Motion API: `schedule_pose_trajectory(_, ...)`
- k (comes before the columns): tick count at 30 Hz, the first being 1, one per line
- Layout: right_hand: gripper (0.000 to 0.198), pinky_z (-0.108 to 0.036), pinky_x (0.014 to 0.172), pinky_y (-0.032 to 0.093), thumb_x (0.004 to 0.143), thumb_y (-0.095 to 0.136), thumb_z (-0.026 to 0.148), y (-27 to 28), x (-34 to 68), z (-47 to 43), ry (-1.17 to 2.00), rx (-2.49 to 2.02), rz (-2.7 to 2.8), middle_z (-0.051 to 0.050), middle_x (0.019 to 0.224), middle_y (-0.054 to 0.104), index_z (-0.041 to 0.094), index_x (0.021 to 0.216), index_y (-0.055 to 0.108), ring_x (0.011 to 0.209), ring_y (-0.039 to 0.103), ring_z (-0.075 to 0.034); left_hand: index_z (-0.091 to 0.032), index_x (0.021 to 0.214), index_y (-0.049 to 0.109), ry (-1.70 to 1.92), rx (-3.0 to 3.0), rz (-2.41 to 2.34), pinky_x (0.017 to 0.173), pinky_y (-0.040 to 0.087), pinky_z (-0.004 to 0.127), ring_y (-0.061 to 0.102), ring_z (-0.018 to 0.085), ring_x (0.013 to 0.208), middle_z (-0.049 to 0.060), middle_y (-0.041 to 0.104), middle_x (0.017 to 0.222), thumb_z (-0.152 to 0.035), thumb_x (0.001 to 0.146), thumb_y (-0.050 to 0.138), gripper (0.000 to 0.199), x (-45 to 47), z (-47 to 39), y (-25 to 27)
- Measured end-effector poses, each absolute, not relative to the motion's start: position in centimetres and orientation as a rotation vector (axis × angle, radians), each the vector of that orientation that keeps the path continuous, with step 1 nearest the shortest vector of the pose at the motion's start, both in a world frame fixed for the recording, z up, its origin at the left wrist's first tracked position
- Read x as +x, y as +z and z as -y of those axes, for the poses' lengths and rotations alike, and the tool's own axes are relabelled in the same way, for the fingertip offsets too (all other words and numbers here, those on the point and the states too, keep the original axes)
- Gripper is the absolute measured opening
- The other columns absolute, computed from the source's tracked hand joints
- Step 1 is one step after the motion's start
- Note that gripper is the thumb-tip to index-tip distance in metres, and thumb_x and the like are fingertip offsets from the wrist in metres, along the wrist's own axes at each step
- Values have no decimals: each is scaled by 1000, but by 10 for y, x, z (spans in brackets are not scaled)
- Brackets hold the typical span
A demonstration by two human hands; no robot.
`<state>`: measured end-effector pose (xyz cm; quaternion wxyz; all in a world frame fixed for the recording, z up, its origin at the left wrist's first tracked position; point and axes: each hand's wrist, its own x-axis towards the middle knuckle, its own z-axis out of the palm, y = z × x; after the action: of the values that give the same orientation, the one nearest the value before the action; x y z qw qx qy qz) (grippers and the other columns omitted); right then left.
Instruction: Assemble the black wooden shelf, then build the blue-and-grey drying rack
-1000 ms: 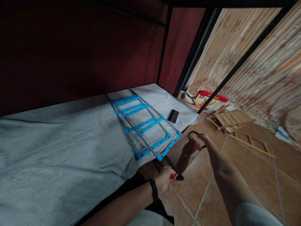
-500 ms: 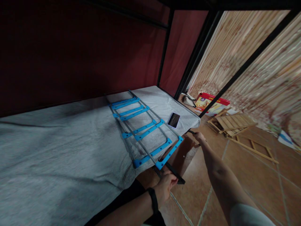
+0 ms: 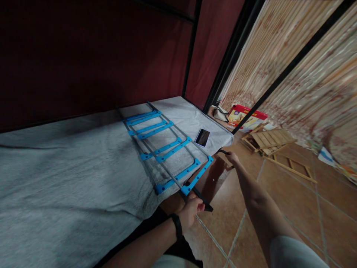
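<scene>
The left hand [image 3: 192, 207] holds a black bar [image 3: 205, 204] below the near end of a blue-runged rack [image 3: 175, 149], which lies on gray cloth [image 3: 92, 178] near a phone [image 3: 202, 137]. The right hand [image 3: 232, 158] grips a dark curved handle [image 3: 222, 150]. Slatted wood [image 3: 273, 140] lies on the tiled floor [image 3: 251, 230].

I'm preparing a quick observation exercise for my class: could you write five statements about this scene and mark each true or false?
1. The phone lies on the grey cloth. True.
2. A dark band is worn on the right wrist. False: the dark band is on the left wrist.
3. The left hand holds a dark bar. True.
4. The wooden slats lie on the grey cloth. False: the wooden slats lie on the tiled floor.
5. The right hand grips a dark curved bar. True.
</scene>
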<state>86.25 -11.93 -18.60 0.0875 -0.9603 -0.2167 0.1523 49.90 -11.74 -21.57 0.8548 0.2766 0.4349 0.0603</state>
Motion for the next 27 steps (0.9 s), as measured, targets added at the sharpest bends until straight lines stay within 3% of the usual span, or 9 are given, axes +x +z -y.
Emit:
schedule_pose_trajectory(6, 37, -46, 97, 52, 97, 59, 36, -192, 863, 124, 462, -2908, 546, -11, 127, 65, 20, 131, 61, 115, 63, -27, -15, 95, 61, 78, 660, -913, 72, 49, 27, 65, 14, 69, 4, 71, 80, -9, 70, 62, 25, 495, 110, -212)
schedule_pose_trajectory(11, 54, -54, 112, 34, 93, 53, 31, -196, 862, 127, 347, -2913, 508, -17, 145, 54, 22, 146, 50, 139, 46, -34, -15, 95, 60, 61, 679, -944, 70, 48, 25, 67, 14, 71, 4, 71, 79, -8, 71, 62, 26, 490, 109, -210)
schedule_pose_trajectory(17, 57, -59, 114, 28, 86, 59, 31, -198, 861, 133, 303, -2828, 489, -18, 144, 52, 22, 142, 54, 140, 44, -36, -17, 101, 55, 27, 630, -1024, 66, 47, 25, 65, 14, 65, 1, 68, 74, -3, 73, 59, 32, 479, 106, -211)
schedule_pose_trajectory(22, 53, -56, 114, 32, 84, 59, 33, -193, 860, 135, 229, -2661, 484, -18, 140, 55, 20, 136, 59, 138, 45, -36, -16, 101, 58, 4, 575, -1014, 68, 49, 27, 66, 16, 67, 4, 70, 77, -6, 74, 65, 30, 451, 94, -196)
schedule_pose_trajectory(27, 43, -41, 100, 49, 89, 49, 41, -194, 843, 130, 244, -2339, 588, -15, 124, 67, 18, 123, 65, 120, 60, -28, -11, 106, 60, 5, 544, -1001, 69, 51, 26, 70, 16, 73, 10, 73, 86, -5, 83, 58, 24, 409, 67, -174)
